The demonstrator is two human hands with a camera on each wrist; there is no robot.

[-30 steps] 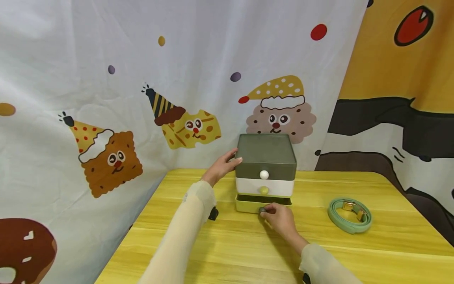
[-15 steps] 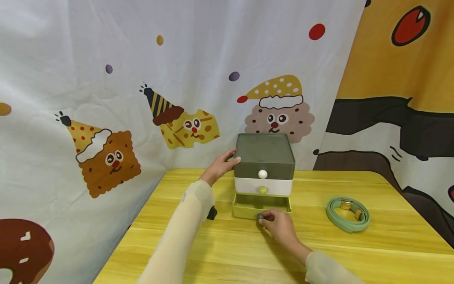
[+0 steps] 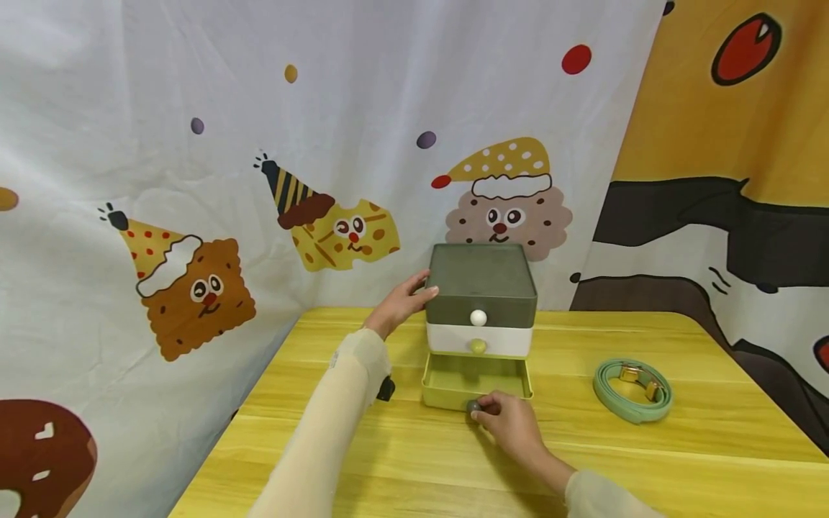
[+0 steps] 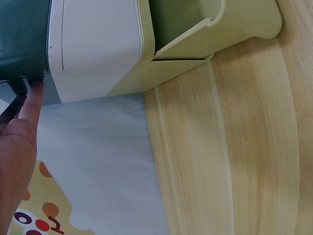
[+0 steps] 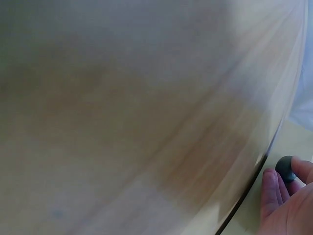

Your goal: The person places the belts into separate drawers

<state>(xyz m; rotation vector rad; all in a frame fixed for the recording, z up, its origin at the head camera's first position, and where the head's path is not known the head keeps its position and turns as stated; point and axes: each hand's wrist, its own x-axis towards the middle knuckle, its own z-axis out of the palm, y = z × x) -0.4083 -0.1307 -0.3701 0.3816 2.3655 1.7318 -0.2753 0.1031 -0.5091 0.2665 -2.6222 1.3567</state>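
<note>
A small drawer box (image 3: 482, 272) with a dark green top tier, a white middle tier and a yellow-green bottom tier stands on the table. Its bottom drawer (image 3: 447, 397) is pulled out, and the inside shows bare. With thumb and fingers my right hand (image 3: 515, 430) pinches the round dark grey knob (image 3: 473, 407) on that drawer's front; the right wrist view shows the same knob (image 5: 285, 168) between the fingers. My left hand (image 3: 399, 305) rests on the left side of the top tier, its fingers extended; in the left wrist view its fingertips touch the dark green tier (image 4: 23, 41).
A coiled green strap (image 3: 633, 391) with gold-coloured buckles lies to the right on the wood-grain table (image 3: 414, 460). Behind the box hangs a printed curtain (image 3: 363, 108). The upper drawers carry a white knob (image 3: 478, 318) and a yellow-green knob (image 3: 478, 346).
The bottom drawer has slid further out toward me, with my right hand on its knob. My left hand has stayed against the box's side.
</note>
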